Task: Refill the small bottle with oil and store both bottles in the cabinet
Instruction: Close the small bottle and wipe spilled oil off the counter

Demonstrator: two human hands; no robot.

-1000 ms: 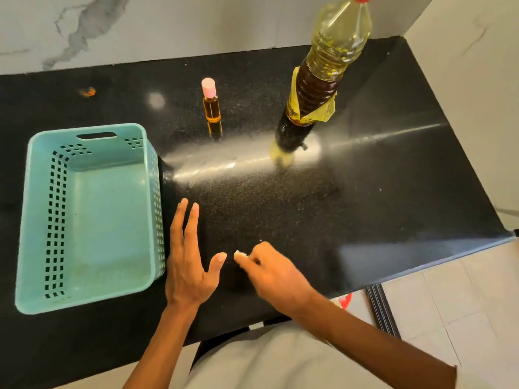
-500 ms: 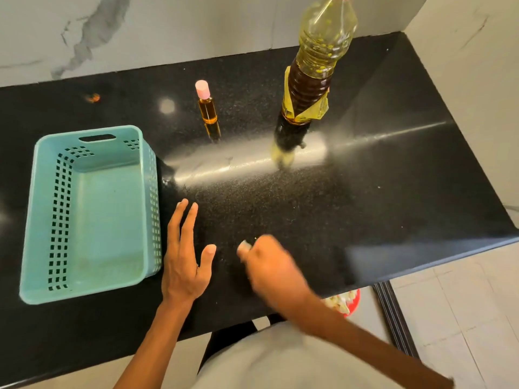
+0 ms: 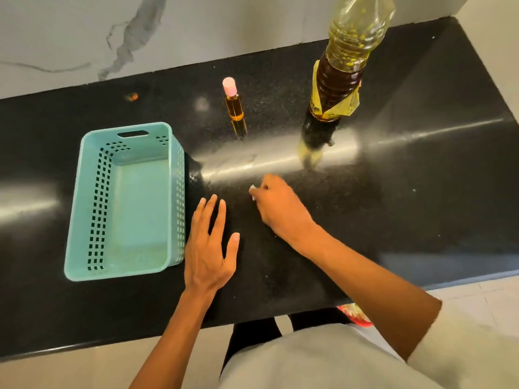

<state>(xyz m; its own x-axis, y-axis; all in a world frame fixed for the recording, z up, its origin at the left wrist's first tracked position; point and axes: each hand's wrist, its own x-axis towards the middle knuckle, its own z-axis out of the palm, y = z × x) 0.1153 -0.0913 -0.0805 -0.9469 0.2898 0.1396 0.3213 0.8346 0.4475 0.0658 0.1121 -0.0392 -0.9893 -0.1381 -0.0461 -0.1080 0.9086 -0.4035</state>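
A small glass bottle (image 3: 233, 103) with a pink cap and amber oil stands upright at the back of the black counter (image 3: 407, 192). To its right stands a tall plastic oil bottle (image 3: 341, 80) with a yellow label, its top cut off by the frame. My left hand (image 3: 209, 245) lies flat on the counter with fingers spread, beside the basket. My right hand (image 3: 276, 207) is closed around a small white scrap (image 3: 252, 189), pressed against the counter in front of the two bottles.
A teal plastic basket (image 3: 84, 209) with perforated walls sits at the left, nothing visible inside. A small orange speck (image 3: 132, 96) lies at the back left. A marble wall runs behind the counter, and tiled floor shows at the lower right.
My right hand with the white scrap has slid forward across the counter, away from me and toward the bottles. My left hand has stayed flat in place.
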